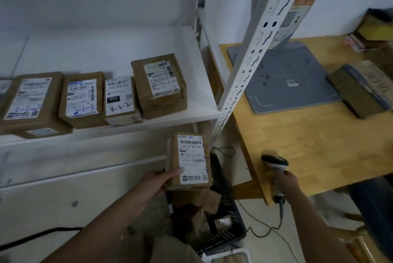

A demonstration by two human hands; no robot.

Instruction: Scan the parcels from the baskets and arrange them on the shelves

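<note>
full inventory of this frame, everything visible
shelf parcels: at least five, brown with white labels, in a row on the white shelf
held parcel: one, brown with white label, above the black basket
black basket: one, black, on the floor below the shelf, brown parcels inside
scanner: one, white and black, at the table's front edge
table: one, light wood, right of the shelf
grey base plate: one, grey, on the table
table parcel: one, brown, on the table's right side
shelf post: one, white, perforated, between shelf and table
left hand: one, grips the held parcel
right hand: one, grips the scanner
</note>
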